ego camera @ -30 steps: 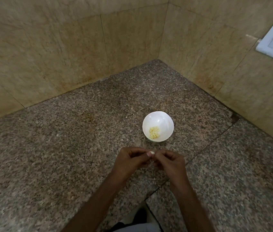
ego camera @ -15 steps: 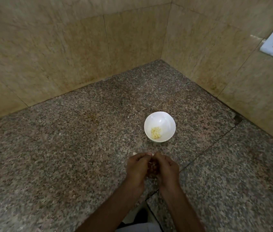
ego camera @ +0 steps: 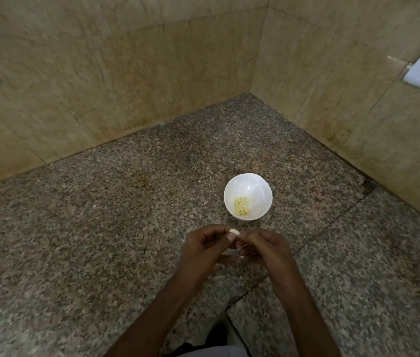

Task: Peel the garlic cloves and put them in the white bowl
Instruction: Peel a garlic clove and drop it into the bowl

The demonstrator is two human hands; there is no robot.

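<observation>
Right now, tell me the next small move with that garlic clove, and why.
Probably pick off any skin left on the garlic clove. The left hand and the right hand both pinch it just short of the white bowl, which already holds peeled garlic, and I cannot tell whether it is bare yet.

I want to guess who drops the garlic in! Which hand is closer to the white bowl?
Right, narrowly. The right hand sits straight in front of the white bowl; the left hand is in front but further left. Both pinch the garlic clove.
</observation>
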